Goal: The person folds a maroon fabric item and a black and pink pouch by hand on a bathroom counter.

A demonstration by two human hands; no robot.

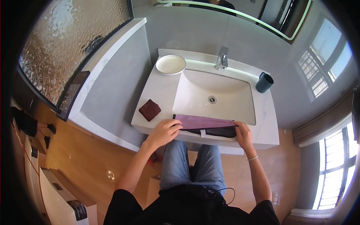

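Observation:
A purple cloth with a black edge and underside (206,122) is stretched sideways along the front edge of the sink, a small white tag hanging from its near side. My left hand (165,132) pinches its left end between thumb and fingers. At the right end, my right hand (244,134) grips the same cloth. Left of my left hand lies a folded dark maroon cloth (150,110) on the white countertop (161,88).
Beyond the cloth is a white rectangular sink (195,92) with a chrome faucet (222,60) at its back. A white bowl (171,64) stands at the back left, a dark teal mug (264,83) at the right. A low wall (112,78) borders the left side.

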